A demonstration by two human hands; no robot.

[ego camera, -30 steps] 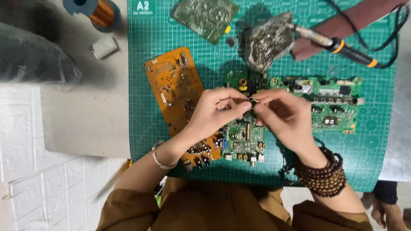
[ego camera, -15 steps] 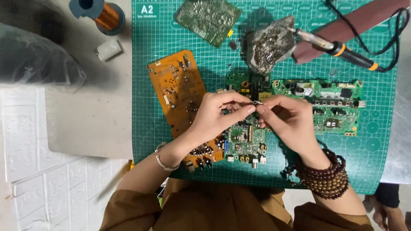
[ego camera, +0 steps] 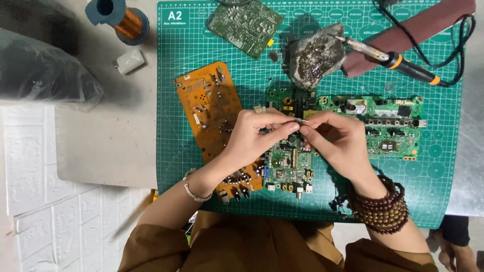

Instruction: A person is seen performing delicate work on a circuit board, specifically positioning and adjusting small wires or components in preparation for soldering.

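Since the earlier frame our hands have hardly shifted; they stay pressed together over the green board (ego camera: 290, 163), and only the view has slid a little. Nearest us, our brown sleeves frame the mat (ego camera: 433, 166). Our left hand (ego camera: 254, 138), with a thin bangle at the wrist, pinches one end of a small metal part (ego camera: 302, 121) between thumb and fingertips. Our right hand (ego camera: 338, 141), above a stack of wooden beads, grips the other end, so both hands are closed on it just above the green board. Beside the left hand lies an orange board (ego camera: 209, 108), partly under our forearm. To the right sits a long green board (ego camera: 388, 123). Farther off rest a soldering iron (ego camera: 403, 65), a grey lump (ego camera: 315, 58), another green board (ego camera: 244, 22) and a copper wire spool (ego camera: 121, 20).
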